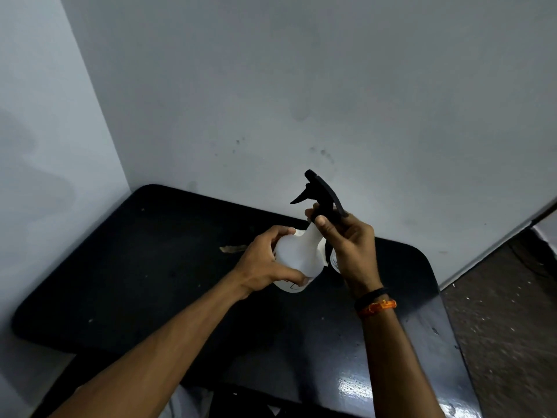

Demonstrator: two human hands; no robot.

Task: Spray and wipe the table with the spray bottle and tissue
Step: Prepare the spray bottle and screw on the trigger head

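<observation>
Now | left hand [265, 263] grips spray bottle [297, 254] body | right hand [351, 245] pinches neck

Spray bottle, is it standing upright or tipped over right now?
Tilted. The bottle leans, its black head up and right, held off the table by the left hand and right hand.

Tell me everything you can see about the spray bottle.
The spray bottle has a rounded, translucent white plastic body with faint dark markings low on it, and a black trigger head whose nozzle points up and left. It is held tilted above the black table. The left hand wraps the body; the right hand pinches the black collar at the neck. Whether it holds liquid cannot be told.
</observation>
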